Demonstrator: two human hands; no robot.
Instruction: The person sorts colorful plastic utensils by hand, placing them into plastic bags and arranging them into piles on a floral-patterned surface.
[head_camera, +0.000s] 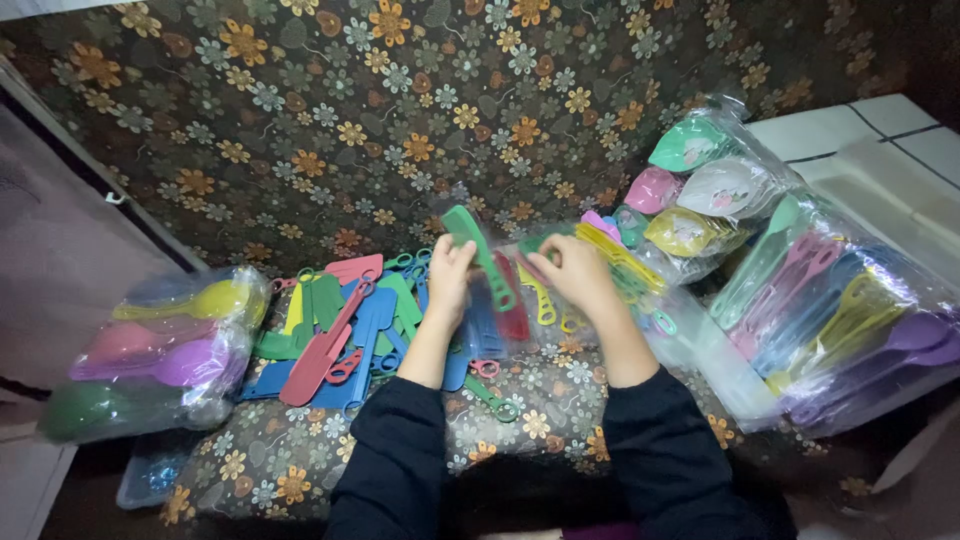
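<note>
My left hand (450, 278) grips a green plastic spatula (478, 250) that tilts up and to the left. My right hand (575, 272) pinches the edge of a clear plastic bag (515, 310) that holds a red utensil and a yellow one. The green spatula's handle reaches down into that bag's mouth. Both hands work over a loose pile of red, blue and green plastic spatulas (345, 335) spread on a flowered cloth (400, 130). Black sleeves cover both my forearms.
A clear bag of big coloured spoons (160, 345) lies at the left. Bags of coloured scoops (705, 190) and long-handled utensils (840, 320) lie at the right, beside a white tiled surface (880, 140). A grey panel runs along the left edge.
</note>
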